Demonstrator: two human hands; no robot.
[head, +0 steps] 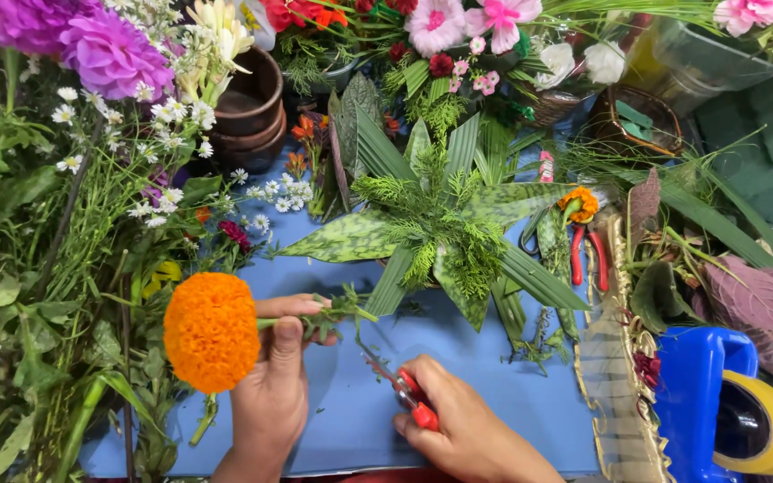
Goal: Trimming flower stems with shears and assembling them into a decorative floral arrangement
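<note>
Marigold (pixel 212 333) is held sideways by its stem in the clenched left hand (pixel 272 394), presenting the stem to red-handled snips (pixel 404 394) grasped in the right hand (pixel 467 429).

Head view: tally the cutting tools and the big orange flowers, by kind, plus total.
Red-handled scissors: 2, one in the right hand at, one lying on the blue table at
Big orange flowers: 2, one held by its stem in the left hand at, a smaller one by the lying scissors at
Total: 4
</note>
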